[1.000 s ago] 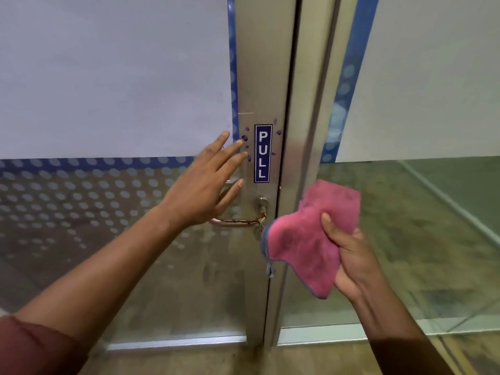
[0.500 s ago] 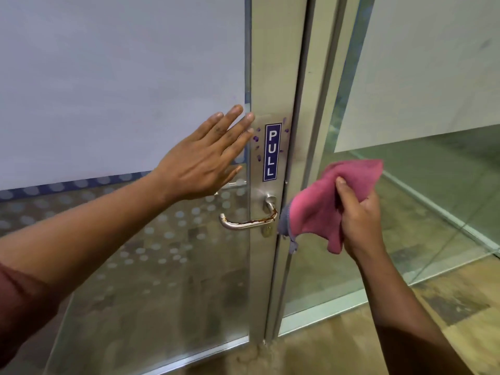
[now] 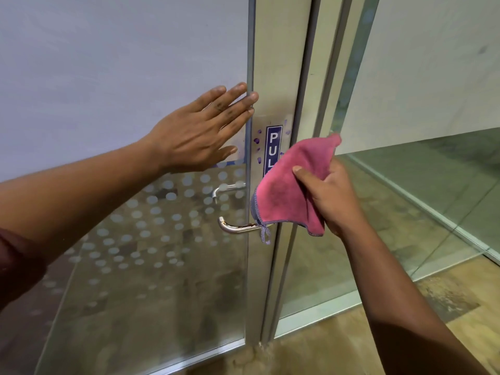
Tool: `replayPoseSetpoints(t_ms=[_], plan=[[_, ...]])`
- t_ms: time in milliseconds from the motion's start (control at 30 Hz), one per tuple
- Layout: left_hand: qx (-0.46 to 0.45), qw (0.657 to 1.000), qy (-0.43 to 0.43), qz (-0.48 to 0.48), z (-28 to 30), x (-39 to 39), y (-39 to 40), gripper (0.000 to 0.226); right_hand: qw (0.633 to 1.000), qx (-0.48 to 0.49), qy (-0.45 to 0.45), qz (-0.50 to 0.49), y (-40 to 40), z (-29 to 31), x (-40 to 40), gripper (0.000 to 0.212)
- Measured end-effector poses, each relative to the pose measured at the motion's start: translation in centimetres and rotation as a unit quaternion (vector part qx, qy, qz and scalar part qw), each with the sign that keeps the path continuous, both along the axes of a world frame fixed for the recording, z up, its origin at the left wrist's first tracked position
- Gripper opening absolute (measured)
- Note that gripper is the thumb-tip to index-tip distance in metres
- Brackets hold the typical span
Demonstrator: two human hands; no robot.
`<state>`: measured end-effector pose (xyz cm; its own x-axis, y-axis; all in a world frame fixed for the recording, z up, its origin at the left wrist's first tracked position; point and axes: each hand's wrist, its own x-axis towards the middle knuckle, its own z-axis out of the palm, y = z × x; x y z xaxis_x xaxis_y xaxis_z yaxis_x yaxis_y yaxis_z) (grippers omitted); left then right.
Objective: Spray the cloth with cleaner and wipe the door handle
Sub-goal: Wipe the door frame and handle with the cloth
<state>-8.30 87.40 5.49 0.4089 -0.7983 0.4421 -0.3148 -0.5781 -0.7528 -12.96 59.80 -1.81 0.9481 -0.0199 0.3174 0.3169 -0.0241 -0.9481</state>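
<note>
A chrome lever door handle (image 3: 238,227) sticks out leftward from the metal stile of a glass door (image 3: 281,77). My right hand (image 3: 331,201) grips a pink cloth (image 3: 286,188) with a blue stitched hem. The cloth hangs in front of the stile, over the handle's base and the lower part of a blue PULL sign (image 3: 273,143). My left hand (image 3: 200,131) lies flat with fingers spread against the frosted glass, fingertips at the stile's edge, above the handle. No spray bottle is in view.
A second handle (image 3: 224,189) shows through the dotted glass on the far side. A fixed glass panel (image 3: 419,185) with a metal bottom rail stands right of the door. Brown floor (image 3: 351,345) lies below.
My right hand has brought the cloth left and in front of the stile, now covering the handle's base. My left hand has stayed flat on the glass. The view has shifted closer.
</note>
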Motion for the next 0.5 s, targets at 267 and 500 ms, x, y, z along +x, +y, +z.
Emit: replayPoseSetpoints(t_ms=[267, 500], plan=[[0.038, 0.999, -0.002, -0.014, -0.6, 0.9, -0.3, 0.068, 0.942, -0.288, -0.139, -0.1, 3.3, 0.2, 2.7, 0.018], [0.053, 0.998, -0.016, -0.009, -0.9, 1.4, -0.2, 0.064, 0.896, -0.314, -0.232, -0.211, 5.7, 0.5, 3.8, 0.018]])
